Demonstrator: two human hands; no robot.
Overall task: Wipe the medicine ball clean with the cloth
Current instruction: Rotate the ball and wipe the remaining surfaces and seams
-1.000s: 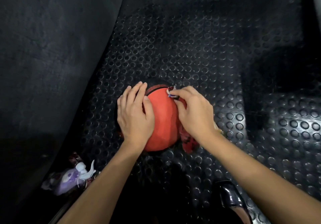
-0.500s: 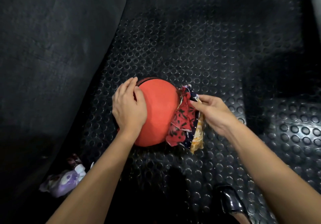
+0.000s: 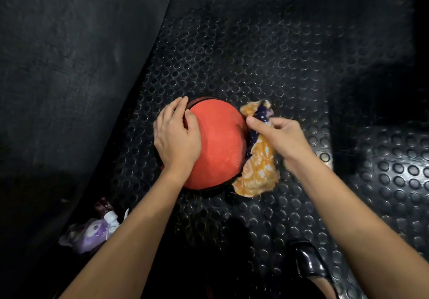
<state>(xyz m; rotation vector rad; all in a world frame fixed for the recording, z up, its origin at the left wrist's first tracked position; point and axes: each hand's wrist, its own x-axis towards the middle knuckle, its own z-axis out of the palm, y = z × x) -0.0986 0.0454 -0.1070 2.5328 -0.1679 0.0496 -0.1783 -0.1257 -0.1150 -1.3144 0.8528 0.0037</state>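
A red-orange medicine ball sits on the black studded rubber floor mat. My left hand rests flat on the ball's left side, fingers over its top edge. My right hand grips a bunched patterned cloth, orange with white flowers and a dark blue dotted part, against the ball's right side. The cloth hangs down to the mat beside the ball.
A dark smooth surface rises along the left of the mat. A purple and white bundle lies at the lower left beside my left forearm. A glossy black shoe shows at the bottom right.
My right hand has turned the cloth, so the orange side now shows instead of the red one, and it sits lower on the ball's right side. My left hand stays on the ball.
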